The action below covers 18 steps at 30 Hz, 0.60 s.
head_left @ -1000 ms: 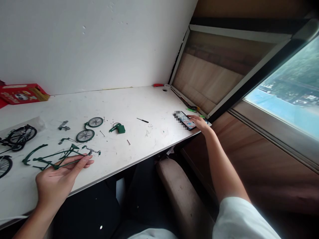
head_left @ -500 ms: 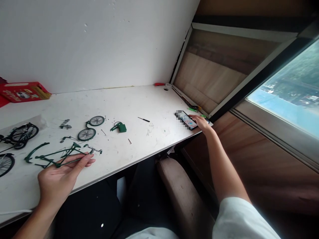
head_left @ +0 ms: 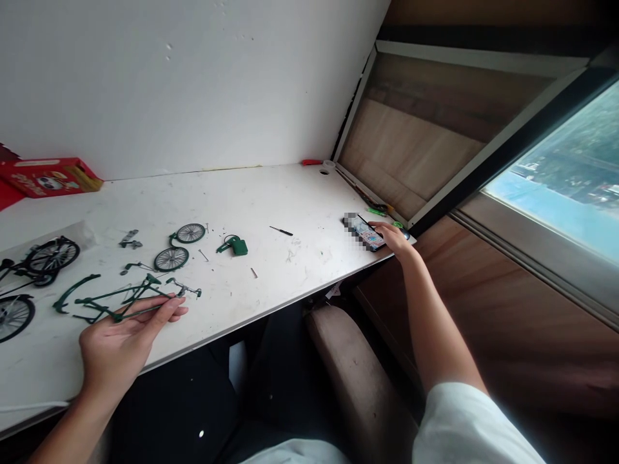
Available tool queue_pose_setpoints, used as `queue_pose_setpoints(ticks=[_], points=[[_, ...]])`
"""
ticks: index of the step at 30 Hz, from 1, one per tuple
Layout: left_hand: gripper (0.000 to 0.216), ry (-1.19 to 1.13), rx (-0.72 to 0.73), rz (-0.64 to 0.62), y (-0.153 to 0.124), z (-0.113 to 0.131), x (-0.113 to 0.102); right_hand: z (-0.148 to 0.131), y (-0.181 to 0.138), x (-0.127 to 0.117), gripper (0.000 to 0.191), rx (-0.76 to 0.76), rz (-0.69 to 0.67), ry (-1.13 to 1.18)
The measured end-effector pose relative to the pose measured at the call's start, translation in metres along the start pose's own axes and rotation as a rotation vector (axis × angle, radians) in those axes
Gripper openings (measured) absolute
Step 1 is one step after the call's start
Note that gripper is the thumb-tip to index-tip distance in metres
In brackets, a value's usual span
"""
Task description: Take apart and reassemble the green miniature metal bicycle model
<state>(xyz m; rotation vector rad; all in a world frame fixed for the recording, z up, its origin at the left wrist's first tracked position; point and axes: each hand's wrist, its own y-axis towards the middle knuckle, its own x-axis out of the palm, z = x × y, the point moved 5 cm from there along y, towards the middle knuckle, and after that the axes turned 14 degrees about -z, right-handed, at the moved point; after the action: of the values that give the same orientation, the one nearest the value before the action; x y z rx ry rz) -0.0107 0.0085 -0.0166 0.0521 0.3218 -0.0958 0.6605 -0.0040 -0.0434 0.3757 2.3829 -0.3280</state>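
Observation:
My left hand [head_left: 123,338] is closed on a green model bicycle frame [head_left: 130,299], pinching its front end between thumb and fingers just above the table. Small grey handlebars [head_left: 186,289] show at that end, beyond the fingertips. A curved green mudguard [head_left: 72,293] lies left of the frame. At the table's right edge, my right hand [head_left: 394,238] has its fingers around the near end of a smartphone [head_left: 368,233] with a lit screen. Part of the phone is pixelated, and my palm hides its right end.
Spoked wheels [head_left: 171,259], a green bag-like piece [head_left: 238,245] and a small screwdriver [head_left: 281,231] lie on the white table [head_left: 271,283]. A black model bicycle [head_left: 46,261] rests at left, before a red box [head_left: 53,177]. A window frame [head_left: 483,187] borders the right side.
The whole view has shifted slightly, moving the table's things a little to the right in the picture. Both hands keep their places on the bicycle frame and the smartphone.

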Motion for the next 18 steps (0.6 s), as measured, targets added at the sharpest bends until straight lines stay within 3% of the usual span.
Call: queue_pose_setpoints(ticks=[18], points=[[0.039, 0.016, -0.003, 0.003, 0.0000, -0.0015, -0.0012, -0.0038, -0.0054, 0.0022, 0.035, -0.015, 0.007, 0.022]])
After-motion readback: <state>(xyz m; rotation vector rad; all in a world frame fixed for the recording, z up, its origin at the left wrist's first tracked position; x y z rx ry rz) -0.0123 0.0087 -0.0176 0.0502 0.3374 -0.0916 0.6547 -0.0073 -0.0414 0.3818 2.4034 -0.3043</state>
